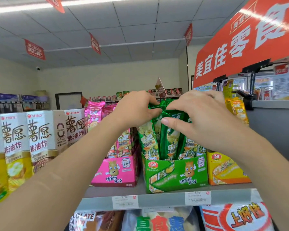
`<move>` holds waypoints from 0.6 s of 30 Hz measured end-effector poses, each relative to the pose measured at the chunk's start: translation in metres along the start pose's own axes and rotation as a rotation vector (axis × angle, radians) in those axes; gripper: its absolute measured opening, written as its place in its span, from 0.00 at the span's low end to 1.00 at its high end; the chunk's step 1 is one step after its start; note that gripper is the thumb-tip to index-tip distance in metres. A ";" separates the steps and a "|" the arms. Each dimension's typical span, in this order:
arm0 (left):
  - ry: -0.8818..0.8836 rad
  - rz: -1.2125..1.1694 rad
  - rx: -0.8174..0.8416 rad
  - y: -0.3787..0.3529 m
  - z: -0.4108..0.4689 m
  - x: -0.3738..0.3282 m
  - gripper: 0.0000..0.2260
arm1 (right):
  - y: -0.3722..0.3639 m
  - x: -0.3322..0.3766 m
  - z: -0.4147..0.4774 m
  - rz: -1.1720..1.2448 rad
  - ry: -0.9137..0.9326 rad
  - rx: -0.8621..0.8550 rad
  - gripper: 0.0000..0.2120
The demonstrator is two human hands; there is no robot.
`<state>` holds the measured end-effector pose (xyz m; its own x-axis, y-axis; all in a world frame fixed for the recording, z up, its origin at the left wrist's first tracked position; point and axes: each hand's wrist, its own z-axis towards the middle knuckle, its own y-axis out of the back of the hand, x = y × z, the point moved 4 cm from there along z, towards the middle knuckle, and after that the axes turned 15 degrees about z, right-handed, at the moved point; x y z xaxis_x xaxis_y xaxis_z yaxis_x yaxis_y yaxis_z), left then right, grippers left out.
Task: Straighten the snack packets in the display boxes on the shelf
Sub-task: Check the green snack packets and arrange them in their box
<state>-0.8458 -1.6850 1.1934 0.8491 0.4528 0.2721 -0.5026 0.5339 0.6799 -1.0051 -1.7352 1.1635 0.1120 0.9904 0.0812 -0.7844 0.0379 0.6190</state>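
Observation:
A green display box point(177, 174) stands on the grey shelf point(157, 200), holding several green snack packets point(169, 140) upright and slightly fanned. My left hand point(135, 108) pinches the top edges of the packets from the left. My right hand point(202, 112) grips the packet tops from the right, thumb in front. To the left is a pink display box point(114, 172) with pink packets point(93, 112), some leaning. To the right is a yellow display box point(227, 170) with yellow packets point(237, 109).
Tall white and gold chip cartons point(38, 137) line the shelf at left. A red overhead sign point(245, 39) hangs at upper right over a grey fixture point(274, 130). Price tags point(125, 202) sit on the shelf edge; large snack bags point(235, 217) fill the shelf below.

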 end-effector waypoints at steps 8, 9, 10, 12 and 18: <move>0.076 -0.081 -0.114 0.008 -0.002 0.000 0.12 | -0.014 -0.006 -0.016 -0.019 0.056 -0.125 0.19; 0.092 -0.110 -0.155 0.010 -0.002 0.001 0.11 | -0.013 -0.006 -0.016 -0.013 0.056 -0.137 0.18; 0.117 -0.136 -0.200 0.014 -0.001 0.002 0.11 | -0.013 -0.005 -0.015 -0.002 0.054 -0.148 0.18; 0.174 -0.174 -0.334 0.025 -0.003 0.003 0.11 | -0.012 -0.005 -0.013 0.025 0.045 -0.160 0.21; 0.185 -0.289 -1.038 0.086 -0.034 -0.001 0.10 | -0.015 -0.006 -0.017 0.045 0.027 -0.155 0.22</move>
<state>-0.8953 -1.6153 1.2291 0.9632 0.2671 0.0289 -0.2539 0.9402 -0.2272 -1.0048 -1.7392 1.1405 0.0598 0.9947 0.0837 -0.8731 0.0114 0.4873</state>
